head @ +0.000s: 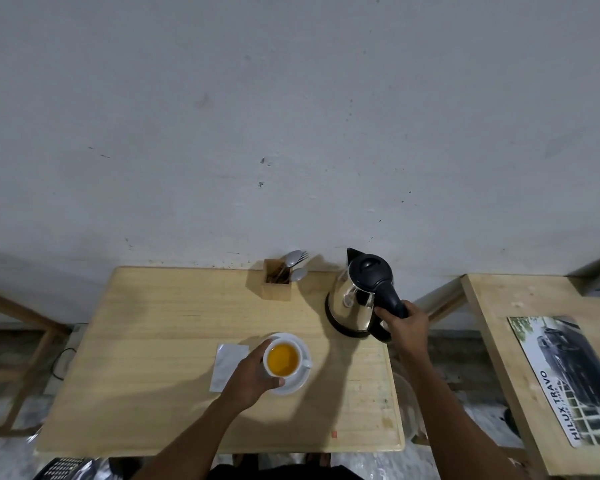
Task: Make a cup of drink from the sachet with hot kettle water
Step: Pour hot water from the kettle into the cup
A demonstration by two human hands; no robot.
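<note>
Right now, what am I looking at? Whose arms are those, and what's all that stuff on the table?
A person wears a camera on their head, so you look down along their arms. The left hand steadies a white cup of orange drink on a saucer. The right hand has its grip on the handle of a shiny kettle standing upright on the wooden table. Beside the cup lies a white sachet. At the back, a wooden box holds cutlery.

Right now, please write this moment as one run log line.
left hand holds cup on saucer | right hand grips kettle handle | cup filled | sachet beside saucer
</note>
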